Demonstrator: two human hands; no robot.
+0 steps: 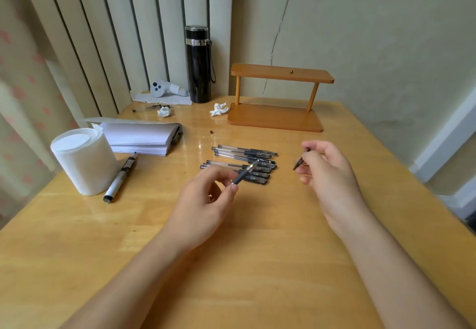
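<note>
Head view, middle of the frame: the left hand pinches a pen barrel between thumb and fingertips, fingers curled round its lower end. The dark grip and metal-ringed end slant up toward the right. This barrel is held off the table, just in front of a pile of gel pens, and it covers part of the nearest ones.

To the right, well apart from the barrel, the right hand is curled with its fingertips closed on a small dark part. It may be a pen tip or a cap; the fingers hide too much of it to tell. Both forearms come in from the lower edge of the frame.

The gel pens lie side by side on the wood, clear barrels to the left and dark ends to the right. A small brown bead sits just above them.

At centre left are a stack of white paper, a toilet roll standing upright, and a marker pen lying beside the roll.

Toward the upper middle a wooden two-tier shelf stands by the wall, with a crumpled tissue to its left. A tall black flask stands in the corner. Left of it a white controller rests on a tissue, and a second paper wad and thin pen parts lie below it.
</note>
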